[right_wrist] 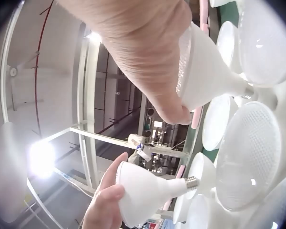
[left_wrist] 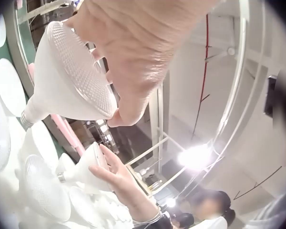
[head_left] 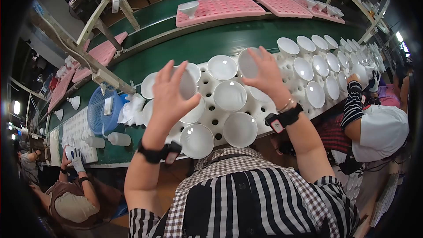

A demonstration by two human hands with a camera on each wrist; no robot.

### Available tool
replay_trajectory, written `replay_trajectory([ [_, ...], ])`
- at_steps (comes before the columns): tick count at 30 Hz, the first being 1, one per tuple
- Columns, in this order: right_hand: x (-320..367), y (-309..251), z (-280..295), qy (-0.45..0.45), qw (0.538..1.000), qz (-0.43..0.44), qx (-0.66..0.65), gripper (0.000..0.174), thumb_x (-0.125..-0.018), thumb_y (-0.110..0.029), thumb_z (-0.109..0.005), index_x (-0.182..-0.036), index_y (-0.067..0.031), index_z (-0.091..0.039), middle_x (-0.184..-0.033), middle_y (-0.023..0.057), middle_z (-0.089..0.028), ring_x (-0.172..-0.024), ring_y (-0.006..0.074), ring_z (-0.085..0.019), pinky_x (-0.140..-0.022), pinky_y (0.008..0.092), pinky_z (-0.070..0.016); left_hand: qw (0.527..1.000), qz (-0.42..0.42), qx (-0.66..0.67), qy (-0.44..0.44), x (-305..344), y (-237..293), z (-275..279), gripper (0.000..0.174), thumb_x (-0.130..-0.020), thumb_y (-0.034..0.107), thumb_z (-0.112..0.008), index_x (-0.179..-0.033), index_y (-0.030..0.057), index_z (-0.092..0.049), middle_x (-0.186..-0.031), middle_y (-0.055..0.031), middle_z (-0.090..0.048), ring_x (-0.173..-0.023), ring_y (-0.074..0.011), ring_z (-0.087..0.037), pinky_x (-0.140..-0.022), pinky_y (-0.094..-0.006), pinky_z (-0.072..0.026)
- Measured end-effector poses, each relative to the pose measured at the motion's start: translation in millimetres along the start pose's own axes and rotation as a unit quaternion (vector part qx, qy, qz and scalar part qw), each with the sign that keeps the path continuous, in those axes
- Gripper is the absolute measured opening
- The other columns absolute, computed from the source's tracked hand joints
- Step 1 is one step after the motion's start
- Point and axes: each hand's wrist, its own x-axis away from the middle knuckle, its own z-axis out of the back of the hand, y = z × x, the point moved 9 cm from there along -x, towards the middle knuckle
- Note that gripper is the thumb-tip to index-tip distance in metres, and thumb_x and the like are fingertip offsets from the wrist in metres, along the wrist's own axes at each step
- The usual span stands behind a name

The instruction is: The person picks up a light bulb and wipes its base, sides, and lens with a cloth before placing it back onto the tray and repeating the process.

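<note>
Left hand (head_left: 169, 94) left of centre, its grip clamping one bulb (left_wrist: 59, 86); right hand (head_left: 268, 75) right of centre, its grip clamping second bulb (right_wrist: 205, 71); white tray (head_left: 207, 122) carrying more bulbs (head_left: 229, 96) mid-frame

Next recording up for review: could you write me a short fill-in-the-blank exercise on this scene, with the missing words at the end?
1. The left hand grips a bulb and the right hand grips another bulb, so these hands hold ____ bulbs in all.
2. The far trays are coloured ____.
3. The basket is coloured ____.
4. The wearer's sleeve is patterned with ____.

Missing words: two; pink; blue; stripes.
</note>
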Motion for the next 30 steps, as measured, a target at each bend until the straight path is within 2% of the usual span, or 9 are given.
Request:
replay_trajectory([
  [4, -6, 11, -55, -0.075, 0.997, 0.01, 0.023, 0.09, -0.06, -0.043, -0.083, -0.14, -0.0161, -0.052, -0.144, 0.0278, -0.041, -0.133, 0.0459, -0.039, -0.108, 0.0552, -0.0319, 0.993, 0.007, -0.08, -0.084, -28, 8, -66, 0.082, -0.066, 0.036, -0.077, -0.141, 0.0174, -0.05, -0.146, -0.0228, -0.039, -0.134, -0.0425, -0.036, -0.109, -0.0546, -0.0312],
  [7, 3, 13, -70, -0.096, 0.994, 0.019, 0.04, 0.09, -0.059, -0.046, -0.083, -0.14, -0.0194, -0.053, -0.144, 0.0256, -0.042, -0.135, 0.0471, -0.037, -0.107, 0.0612, -0.0292, 0.995, -0.04, -0.066, -0.07, -27, -6, -105, 0.082, -0.067, 0.042, -0.079, -0.14, 0.017, -0.051, -0.146, -0.022, -0.04, -0.134, -0.0428, -0.036, -0.108, -0.0576, -0.0302],
  [11, 24, 1, -27, 0.02, 0.999, 0.023, -0.028, 0.069, -0.068, -0.036, -0.082, -0.129, -0.0111, -0.06, -0.132, 0.0198, -0.054, -0.124, 0.0403, -0.048, -0.102, 0.051, -0.0391, 0.997, -0.062, -0.041, 0.003, 2, -12, -74, 0.074, -0.071, 0.036, -0.081, -0.136, 0.013, -0.053, -0.143, -0.0216, -0.042, -0.133, -0.0417, -0.038, -0.106, -0.0517, -0.0343],
  [12, 37, -1, -6, 0.056, 0.994, 0.013, -0.097, 0.061, -0.071, -0.031, -0.081, -0.124, -0.0081, -0.062, -0.127, 0.0182, -0.057, -0.119, 0.0375, -0.051, -0.1, 0.0469, -0.0424, 0.999, -0.041, -0.006, -0.035, 22, -14, -64, 0.073, -0.071, 0.033, -0.081, -0.136, 0.0114, -0.053, -0.143, -0.0215, -0.043, -0.132, -0.0413, -0.039, -0.105, -0.0495, -0.0358],
  [14, 80, -8, 1, -0.053, 0.988, 0.0, -0.147, 0.05, -0.072, -0.023, -0.08, -0.115, -0.0042, -0.065, -0.117, 0.0152, -0.061, -0.111, 0.0333, -0.055, -0.095, 0.0408, -0.046, 0.987, -0.001, 0.035, -0.158, 79, -21, -55, 0.076, -0.07, 0.029, -0.083, -0.136, 0.0088, -0.052, -0.142, -0.0226, -0.043, -0.13, -0.0415, -0.041, -0.104, -0.0465, -0.0383],
  [16, 128, -25, -12, -0.233, 0.954, 0.015, -0.186, 0.062, -0.069, -0.027, -0.083, -0.124, -0.0065, -0.061, -0.125, 0.017, -0.057, -0.117, 0.0351, -0.052, -0.1, 0.0443, -0.0428, 0.967, 0.023, 0.045, -0.249, 123, -15, -52, 0.078, -0.069, 0.029, -0.084, -0.137, 0.0078, -0.051, -0.142, -0.0236, -0.042, -0.129, -0.0421, -0.042, -0.104, -0.0457, -0.0393],
  [19, 159, -47, -19, -0.264, 0.954, 0.107, -0.095, 0.077, -0.067, -0.032, -0.085, -0.134, -0.0091, -0.055, -0.134, 0.0196, -0.05, -0.122, 0.038, -0.048, -0.104, 0.0469, -0.0388, 0.951, 0.031, -0.036, -0.306, 151, 1, -53, 0.084, -0.068, 0.03, -0.085, -0.139, 0.0064, -0.048, -0.143, -0.0268, -0.038, -0.129, -0.0447, -0.041, -0.104, -0.0478, -0.0393],
  [20, 164, -43, -30, -0.297, 0.946, 0.093, -0.087, 0.09, -0.063, -0.035, -0.087, -0.141, -0.0131, -0.048, -0.145, 0.0207, -0.04, -0.128, 0.0395, -0.043, -0.108, 0.047, -0.0354, 0.951, 0.046, -0.017, -0.304, 151, 1, -58, 0.086, -0.067, 0.03, -0.085, -0.14, 0.0072, -0.046, -0.144, -0.0283, -0.036, -0.13, -0.0454, -0.039, -0.105, -0.0494, -0.0385],
  [30, 148, -92, -57, -0.352, 0.925, 0.146, -0.016, 0.1, -0.06, -0.036, -0.087, -0.145, -0.0098, -0.042, -0.146, 0.0344, -0.031, -0.132, 0.0472, -0.036, -0.11, 0.0549, -0.0316, 0.946, 0.043, -0.032, -0.32, 142, 14, -105, 0.097, -0.061, 0.035, -0.085, -0.145, 0.0129, -0.041, -0.15, -0.0291, -0.026, -0.132, -0.0549, -0.029, -0.106, -0.0611, -0.032],
])
